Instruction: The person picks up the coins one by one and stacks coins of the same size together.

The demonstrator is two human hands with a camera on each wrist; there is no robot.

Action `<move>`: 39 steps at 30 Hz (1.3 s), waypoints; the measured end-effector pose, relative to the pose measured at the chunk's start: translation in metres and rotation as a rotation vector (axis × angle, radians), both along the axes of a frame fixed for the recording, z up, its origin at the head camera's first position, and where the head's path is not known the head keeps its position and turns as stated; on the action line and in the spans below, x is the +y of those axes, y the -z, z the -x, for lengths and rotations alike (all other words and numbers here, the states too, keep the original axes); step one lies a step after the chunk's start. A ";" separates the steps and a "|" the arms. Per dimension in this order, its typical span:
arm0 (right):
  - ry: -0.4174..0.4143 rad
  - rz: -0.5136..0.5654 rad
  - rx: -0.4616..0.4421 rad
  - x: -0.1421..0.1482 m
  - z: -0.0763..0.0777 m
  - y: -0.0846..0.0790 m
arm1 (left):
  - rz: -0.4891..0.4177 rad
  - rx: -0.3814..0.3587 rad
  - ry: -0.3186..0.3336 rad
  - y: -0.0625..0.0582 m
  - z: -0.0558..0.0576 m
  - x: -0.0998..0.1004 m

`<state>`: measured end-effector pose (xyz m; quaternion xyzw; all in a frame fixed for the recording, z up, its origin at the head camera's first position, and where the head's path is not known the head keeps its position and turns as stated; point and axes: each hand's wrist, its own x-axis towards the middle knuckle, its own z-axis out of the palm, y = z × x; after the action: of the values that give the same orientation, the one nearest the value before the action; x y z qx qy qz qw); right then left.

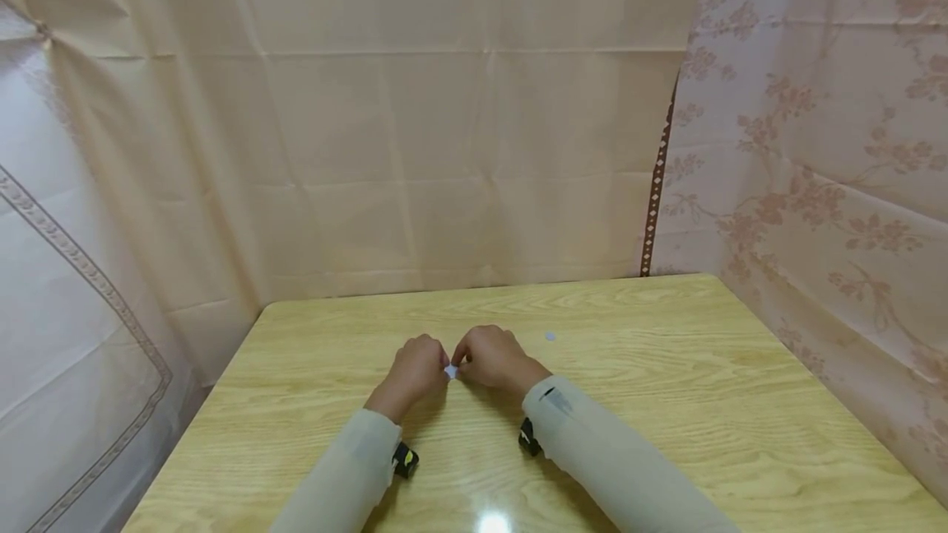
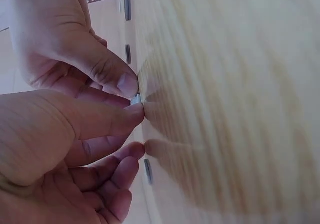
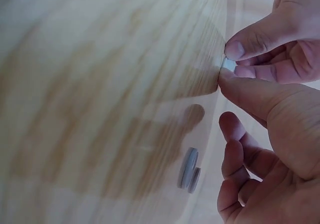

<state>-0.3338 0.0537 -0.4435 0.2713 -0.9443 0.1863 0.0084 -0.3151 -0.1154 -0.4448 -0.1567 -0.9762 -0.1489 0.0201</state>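
On the table, my left hand and right hand meet at a small pale flat piece. Thumb and fingers of each hand pinch it from opposite sides, low against the tabletop. Up close in the left wrist view, only a sliver of the pale piece shows between the two thumbs. The same light edge of the piece appears in the right wrist view; its full shape is covered by the fingers. My other fingers curl loosely beneath each palm.
A small pale disc lies to the right of the hands on the wooden table. Thin grey discs stand out edge-on in the right wrist view, and another disc in the left. Curtains hang behind the table.
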 end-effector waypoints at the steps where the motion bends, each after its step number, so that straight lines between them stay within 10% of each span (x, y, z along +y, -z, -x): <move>1: -0.001 0.003 0.005 0.000 0.000 0.000 | -0.001 -0.002 0.004 0.000 0.000 0.001; 19: -0.034 0.154 -0.140 0.021 0.002 0.007 | -0.261 -0.095 -0.024 -0.003 -0.010 0.005; 28: -0.023 0.331 -0.329 0.036 -0.010 -0.003 | -0.475 -0.173 -0.009 -0.010 -0.017 -0.003; 39: -0.069 0.478 -0.398 0.048 -0.036 -0.014 | -0.530 -0.190 0.039 -0.021 -0.035 -0.009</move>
<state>-0.2977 0.1014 -0.4292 0.2517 -0.8470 0.4528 -0.1194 -0.2800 -0.1242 -0.4237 -0.1501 -0.8974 -0.4134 -0.0343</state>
